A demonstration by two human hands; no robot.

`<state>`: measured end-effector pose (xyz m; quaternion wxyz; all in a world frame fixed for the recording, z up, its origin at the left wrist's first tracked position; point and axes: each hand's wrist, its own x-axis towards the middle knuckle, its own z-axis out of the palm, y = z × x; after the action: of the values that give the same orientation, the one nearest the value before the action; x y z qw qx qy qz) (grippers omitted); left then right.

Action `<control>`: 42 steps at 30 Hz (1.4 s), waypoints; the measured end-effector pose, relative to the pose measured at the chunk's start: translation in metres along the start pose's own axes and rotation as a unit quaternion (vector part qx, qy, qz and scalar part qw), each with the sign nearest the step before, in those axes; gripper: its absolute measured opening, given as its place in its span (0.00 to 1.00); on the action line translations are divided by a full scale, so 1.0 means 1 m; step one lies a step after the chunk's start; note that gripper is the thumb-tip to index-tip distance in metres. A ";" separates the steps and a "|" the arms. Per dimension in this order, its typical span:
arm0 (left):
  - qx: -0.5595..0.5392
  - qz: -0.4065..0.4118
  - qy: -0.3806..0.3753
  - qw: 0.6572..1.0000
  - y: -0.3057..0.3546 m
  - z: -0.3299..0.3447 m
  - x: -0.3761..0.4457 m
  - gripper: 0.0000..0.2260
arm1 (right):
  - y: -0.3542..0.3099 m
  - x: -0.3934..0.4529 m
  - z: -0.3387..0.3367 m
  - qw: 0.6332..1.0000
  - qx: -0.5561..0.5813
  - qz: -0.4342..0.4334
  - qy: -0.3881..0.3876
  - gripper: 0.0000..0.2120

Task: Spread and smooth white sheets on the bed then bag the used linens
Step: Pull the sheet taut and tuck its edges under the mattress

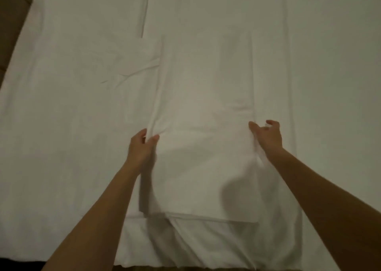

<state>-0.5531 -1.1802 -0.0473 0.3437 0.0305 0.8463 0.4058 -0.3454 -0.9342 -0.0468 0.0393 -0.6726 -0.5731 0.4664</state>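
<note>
A folded white sheet (204,114) lies lengthwise down the middle of the bed (340,85), which is covered in white. My left hand (142,147) pinches the left edge of the sheet's top layer between thumb and fingers. At the right edge, my right hand (267,136) has its thumb against the fabric and its fingers curled; the cloth bunches beneath it. The near end of the sheet hangs over the bed's front edge between my forearms.
Another partly unfolded white layer (82,85) with creases lies to the left of the strip. Dark floor (12,23) shows past the bed's left edge and along the near bottom edge.
</note>
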 end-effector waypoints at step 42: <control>0.150 -0.292 -0.310 0.892 -0.053 0.012 -0.076 0.20 | 0.016 0.043 -0.033 0.974 0.055 0.028 -0.218 0.15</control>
<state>-0.4757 -1.2332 -0.0476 0.6832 -0.0420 0.7182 0.1253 -0.3151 -0.8890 -0.0627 -0.0622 -0.5675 -0.5224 0.6335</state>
